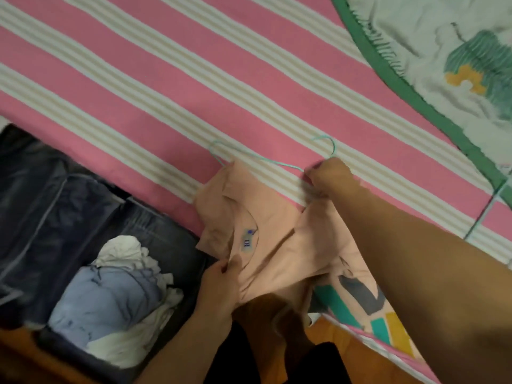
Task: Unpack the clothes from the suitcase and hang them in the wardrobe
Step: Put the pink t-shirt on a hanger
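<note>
Two hands work a peach shirt, blurred blue neck label: left hand pinches collar, right hand grips hanger.

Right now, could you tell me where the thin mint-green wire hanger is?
In the head view, the thin mint-green wire hanger lies mid-frame on the pink striped bedsheet, gripped by the right hand, partly inside the peach T-shirt.

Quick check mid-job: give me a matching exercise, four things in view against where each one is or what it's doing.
Things:
1. peach shirt
2. hanger
3. left hand
4. suitcase

States:
A. open, with clothes inside
B. gripping the shirt near the collar
C. lying on the striped bedsheet
D. teal wire, held by the right hand near its hook

Pairs: 1-C, 2-D, 3-B, 4-A
</note>
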{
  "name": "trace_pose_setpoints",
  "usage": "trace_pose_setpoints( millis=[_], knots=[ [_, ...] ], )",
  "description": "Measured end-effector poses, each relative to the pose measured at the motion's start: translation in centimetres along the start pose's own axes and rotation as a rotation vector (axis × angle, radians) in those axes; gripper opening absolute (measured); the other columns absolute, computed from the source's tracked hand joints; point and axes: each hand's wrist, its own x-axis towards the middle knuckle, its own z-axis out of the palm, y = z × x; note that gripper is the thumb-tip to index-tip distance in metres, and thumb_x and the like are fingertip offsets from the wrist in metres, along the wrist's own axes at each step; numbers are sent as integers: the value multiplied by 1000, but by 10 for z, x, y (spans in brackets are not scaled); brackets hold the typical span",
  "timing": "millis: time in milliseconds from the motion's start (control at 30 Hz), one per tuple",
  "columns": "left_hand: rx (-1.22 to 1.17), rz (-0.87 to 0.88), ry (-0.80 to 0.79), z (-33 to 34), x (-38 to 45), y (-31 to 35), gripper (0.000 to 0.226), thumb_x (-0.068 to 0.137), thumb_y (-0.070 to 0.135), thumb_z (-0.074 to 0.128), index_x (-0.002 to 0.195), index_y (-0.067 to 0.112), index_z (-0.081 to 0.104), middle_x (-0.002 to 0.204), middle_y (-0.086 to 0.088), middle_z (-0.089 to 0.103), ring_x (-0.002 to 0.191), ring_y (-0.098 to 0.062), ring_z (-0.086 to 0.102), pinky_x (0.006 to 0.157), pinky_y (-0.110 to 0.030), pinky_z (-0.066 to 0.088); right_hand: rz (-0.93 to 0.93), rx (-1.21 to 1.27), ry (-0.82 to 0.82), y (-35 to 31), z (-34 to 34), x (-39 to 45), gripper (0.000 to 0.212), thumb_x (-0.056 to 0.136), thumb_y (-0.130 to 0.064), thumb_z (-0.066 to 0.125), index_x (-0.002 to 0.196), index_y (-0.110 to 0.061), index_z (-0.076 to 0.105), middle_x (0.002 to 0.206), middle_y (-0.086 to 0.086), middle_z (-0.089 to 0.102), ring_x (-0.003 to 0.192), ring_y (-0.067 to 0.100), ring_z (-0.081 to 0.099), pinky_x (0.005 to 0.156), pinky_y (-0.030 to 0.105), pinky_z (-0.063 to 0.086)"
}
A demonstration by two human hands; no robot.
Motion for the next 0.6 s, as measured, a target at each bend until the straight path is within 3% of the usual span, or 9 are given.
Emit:
trace_pose_setpoints(
  millis=[100,233,300,333,400,500,600],
  knots=[
    [-80,13,1,-3,-25,2,15,98,29,64,97,16,72,86,-5,74,83,-26,70,66,-36,56,64,340,-124,-1,-5,-14,12,88,-20,70,96,-13,67,106,15,68,91,28,64,85,37,55],
    [-105,261,239,-9,-86,23,13,92,32,69,91,21,76,85,0,71,78,-16,64,57,-26,48,-28,495,61,21,-54,-57,16,86,-13,64,69,-11,63,82,16,71,81,31,68,71,43,52],
    [-90,447,280,-15,-125,47,18,97,29,65,93,14,74,78,-2,69,73,-15,63,56,-16,49,-142,645,120,31,-96,-88,16,86,-13,56,71,-11,62,82,15,72,77,24,65,66,36,45],
    [-92,536,259,-17,-147,62,21,97,29,63,94,9,72,77,-5,69,74,-18,64,61,-16,51,-203,754,129,35,-120,-105,14,87,-12,55,79,-7,64,88,16,74,77,21,66,66,32,45],
    [-105,685,155,-20,-197,91,30,87,38,66,93,10,74,81,-15,69,80,-26,66,69,-33,51,-309,959,110,39,-171,-136,16,95,-10,50,99,-2,64,98,14,75,77,11,70,66,24,50],
    [18,859,-57,-20,-287,130,16,81,27,70,88,17,81,88,-14,76,79,-22,67,73,-37,50,-461,1246,32,34,-252,-193,10,105,-19,45,101,-19,54,103,7,73,80,16,72,71,28,53],
    [318,1016,-162,-24,-390,155,14,77,14,73,89,11,79,86,-7,75,76,-19,66,73,-35,48,-623,1332,28,28,-325,-256,14,106,-19,45,101,-20,58,103,4,71,84,20,71,74,32,54]
  ],
)
